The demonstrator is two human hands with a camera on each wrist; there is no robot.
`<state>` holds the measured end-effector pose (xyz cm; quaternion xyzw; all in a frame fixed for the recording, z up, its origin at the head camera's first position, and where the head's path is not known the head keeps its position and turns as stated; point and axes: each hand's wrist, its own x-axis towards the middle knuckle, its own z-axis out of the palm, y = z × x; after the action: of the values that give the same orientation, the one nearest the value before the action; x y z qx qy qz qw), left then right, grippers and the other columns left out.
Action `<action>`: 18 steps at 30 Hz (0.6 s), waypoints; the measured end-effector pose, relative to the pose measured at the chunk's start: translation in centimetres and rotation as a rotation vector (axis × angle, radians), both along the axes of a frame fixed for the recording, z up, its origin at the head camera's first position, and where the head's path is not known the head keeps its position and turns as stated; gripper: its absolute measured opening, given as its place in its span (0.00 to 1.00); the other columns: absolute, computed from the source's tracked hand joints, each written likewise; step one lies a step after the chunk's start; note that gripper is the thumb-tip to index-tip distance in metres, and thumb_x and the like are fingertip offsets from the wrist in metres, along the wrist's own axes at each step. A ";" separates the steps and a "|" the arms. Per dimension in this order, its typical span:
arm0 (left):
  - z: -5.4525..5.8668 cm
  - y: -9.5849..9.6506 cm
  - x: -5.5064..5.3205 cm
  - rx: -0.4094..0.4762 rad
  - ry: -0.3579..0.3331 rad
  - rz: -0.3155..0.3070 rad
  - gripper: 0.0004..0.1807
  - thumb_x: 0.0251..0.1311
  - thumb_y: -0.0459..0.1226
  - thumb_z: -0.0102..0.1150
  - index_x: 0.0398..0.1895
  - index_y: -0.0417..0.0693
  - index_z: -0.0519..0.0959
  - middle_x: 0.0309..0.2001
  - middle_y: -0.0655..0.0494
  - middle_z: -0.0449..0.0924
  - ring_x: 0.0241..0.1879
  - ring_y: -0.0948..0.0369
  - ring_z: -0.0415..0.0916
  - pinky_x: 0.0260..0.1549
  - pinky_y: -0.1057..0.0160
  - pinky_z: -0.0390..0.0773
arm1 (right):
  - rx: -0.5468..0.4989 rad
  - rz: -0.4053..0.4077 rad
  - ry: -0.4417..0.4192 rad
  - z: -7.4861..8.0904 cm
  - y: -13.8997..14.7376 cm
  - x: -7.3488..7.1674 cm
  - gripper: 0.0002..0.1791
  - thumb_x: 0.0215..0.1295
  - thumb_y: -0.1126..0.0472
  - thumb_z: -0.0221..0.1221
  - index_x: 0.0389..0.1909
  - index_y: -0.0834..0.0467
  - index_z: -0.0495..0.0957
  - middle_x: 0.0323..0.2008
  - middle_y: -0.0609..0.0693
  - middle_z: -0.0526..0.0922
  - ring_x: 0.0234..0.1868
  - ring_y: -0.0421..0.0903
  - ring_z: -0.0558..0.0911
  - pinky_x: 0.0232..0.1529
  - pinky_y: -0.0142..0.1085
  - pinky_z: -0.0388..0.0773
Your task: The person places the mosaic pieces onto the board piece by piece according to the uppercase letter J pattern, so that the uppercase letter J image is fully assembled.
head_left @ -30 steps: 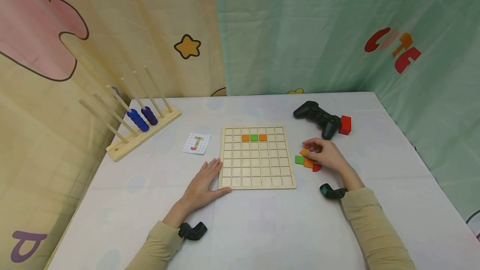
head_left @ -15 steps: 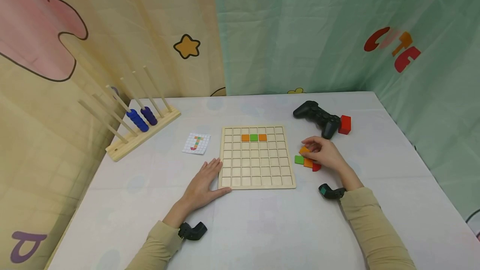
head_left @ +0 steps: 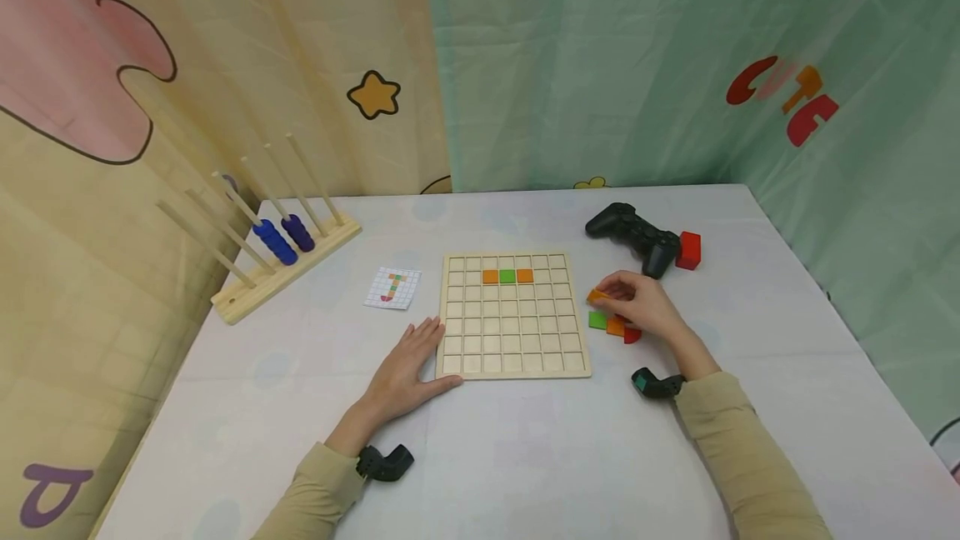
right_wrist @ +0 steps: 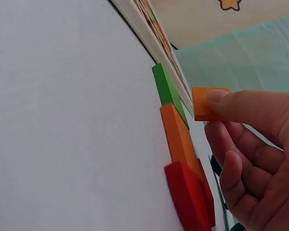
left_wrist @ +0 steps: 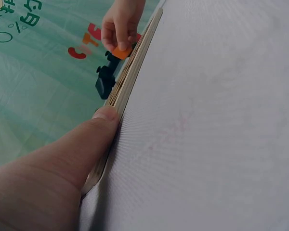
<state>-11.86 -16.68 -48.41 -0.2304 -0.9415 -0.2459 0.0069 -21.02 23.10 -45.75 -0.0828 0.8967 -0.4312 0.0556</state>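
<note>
My right hand point(head_left: 645, 304) pinches an orange square tile point(right_wrist: 204, 103) between thumb and fingers, raised just off the table right of the wooden grid board point(head_left: 512, 338). Below it lie a green tile point(head_left: 597, 320), another orange tile point(right_wrist: 179, 137) and red pieces point(right_wrist: 188, 195), partly hidden by the hand in the head view. My left hand point(head_left: 405, 373) rests flat at the board's lower left corner, fingers straight, thumb point(left_wrist: 94, 139) touching its edge. Two orange tiles and one green tile point(head_left: 507, 277) sit in a row in the board's upper part.
A small pattern card point(head_left: 393, 288) lies left of the board. Farther left stands a wooden peg rack point(head_left: 288, 269) with blue and purple beads. A black game controller point(head_left: 633, 236) and a red block point(head_left: 688, 250) are behind the right hand. Curtains hang behind the table.
My right hand has lifted the orange tile from the loose pieces and shifted slightly left toward the board. The left hand has stayed in place.
</note>
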 end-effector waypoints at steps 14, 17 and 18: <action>0.1 0.0 0.0 0.006 -0.004 0.004 0.49 0.55 0.62 0.55 0.69 0.35 0.57 0.71 0.45 0.52 0.72 0.56 0.44 0.71 0.60 0.39 | 0.026 0.211 0.022 1.7 -6.1 -2.4 0.10 0.63 0.58 0.61 0.43 0.56 0.81 0.41 0.50 0.82 0.42 0.47 0.78 0.47 0.41 0.77; 0.1 0.0 0.1 0.015 0.002 0.000 0.49 0.55 0.62 0.56 0.69 0.35 0.58 0.71 0.45 0.53 0.71 0.55 0.45 0.71 0.59 0.41 | 0.033 0.257 0.026 1.7 -7.7 -2.9 0.09 0.63 0.60 0.60 0.42 0.57 0.81 0.42 0.51 0.82 0.43 0.47 0.79 0.48 0.42 0.77; 0.1 0.0 0.1 0.016 0.004 0.000 0.49 0.55 0.62 0.56 0.69 0.35 0.58 0.71 0.45 0.53 0.71 0.55 0.45 0.71 0.59 0.41 | 0.034 0.271 0.029 1.7 -8.2 -3.0 0.09 0.63 0.60 0.60 0.42 0.57 0.81 0.42 0.51 0.82 0.44 0.47 0.79 0.48 0.42 0.77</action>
<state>-11.78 -16.66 -48.32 -0.2308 -0.9395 -0.2529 0.0105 -24.02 14.89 -44.03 -0.2086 0.8853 -0.4030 0.1017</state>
